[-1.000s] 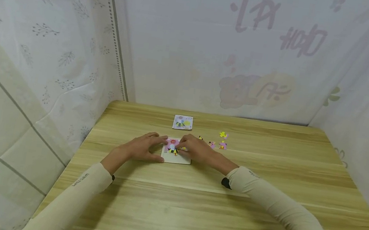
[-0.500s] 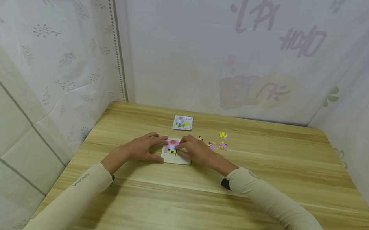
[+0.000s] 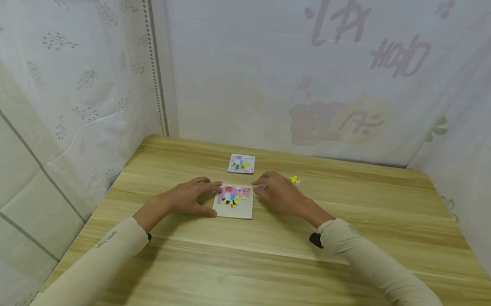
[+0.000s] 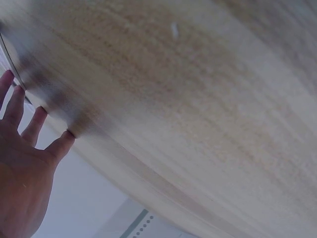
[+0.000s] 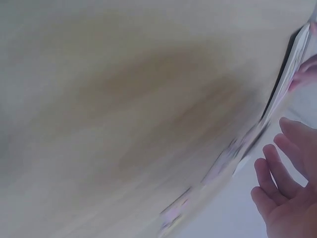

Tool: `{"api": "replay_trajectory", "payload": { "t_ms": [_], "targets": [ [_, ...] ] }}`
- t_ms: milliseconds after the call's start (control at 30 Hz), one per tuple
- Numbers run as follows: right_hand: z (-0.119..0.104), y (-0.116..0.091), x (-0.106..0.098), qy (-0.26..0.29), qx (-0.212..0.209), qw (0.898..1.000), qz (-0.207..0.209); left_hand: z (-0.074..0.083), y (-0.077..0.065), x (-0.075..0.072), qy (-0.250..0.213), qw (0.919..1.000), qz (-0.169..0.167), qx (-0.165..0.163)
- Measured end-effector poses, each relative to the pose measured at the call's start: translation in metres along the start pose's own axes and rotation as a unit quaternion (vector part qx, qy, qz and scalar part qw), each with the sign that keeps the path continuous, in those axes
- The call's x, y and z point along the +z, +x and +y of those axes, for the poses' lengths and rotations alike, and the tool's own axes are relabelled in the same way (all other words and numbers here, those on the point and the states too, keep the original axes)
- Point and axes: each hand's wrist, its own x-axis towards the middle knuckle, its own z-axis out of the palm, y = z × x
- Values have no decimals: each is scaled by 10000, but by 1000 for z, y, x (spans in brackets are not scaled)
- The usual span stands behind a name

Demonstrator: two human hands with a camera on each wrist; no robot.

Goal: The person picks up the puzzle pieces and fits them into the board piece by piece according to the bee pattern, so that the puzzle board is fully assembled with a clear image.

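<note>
A pale, square puzzle board (image 3: 236,211) lies on the table, with joined pieces showing a bee (image 3: 230,198) on pink in its upper part. My left hand (image 3: 187,197) rests at the board's left side, thumb at the lower corner and fingers at the upper edge. To the right, my right hand (image 3: 284,195) hovers over loose puzzle pieces (image 3: 264,188), most of them hidden beneath it. In the right wrist view, that hand's fingers (image 5: 270,173) are loosely bent with nothing between them, and pieces (image 5: 173,213) lie beside them.
A small picture card (image 3: 241,163) with the bee design lies behind the board. One yellow puzzle piece (image 3: 295,180) sits past the right hand. The wooden table (image 3: 226,282) ends at a pale printed curtain (image 3: 239,67) at the back and sides.
My right hand has left the board and moved right and slightly back over the loose pieces, uncovering a pink piece at the board's upper right. The left hand has stayed in place.
</note>
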Motion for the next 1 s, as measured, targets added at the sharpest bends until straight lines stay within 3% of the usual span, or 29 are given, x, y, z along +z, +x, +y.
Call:
{"api": "replay_trajectory", "payload": {
  "t_ms": [367,667,1000],
  "targets": [
    [44,-16,-21,-359,190,9986,340,-2,1,1,43,10000,3,62],
    [74,-30,-37,-265,769,9966,115,-2,2,1,105,9999,27,52],
    [98,-43,-39,-112,748,9969,214,-3,1,1,98,9999,-17,36]
  ]
}}
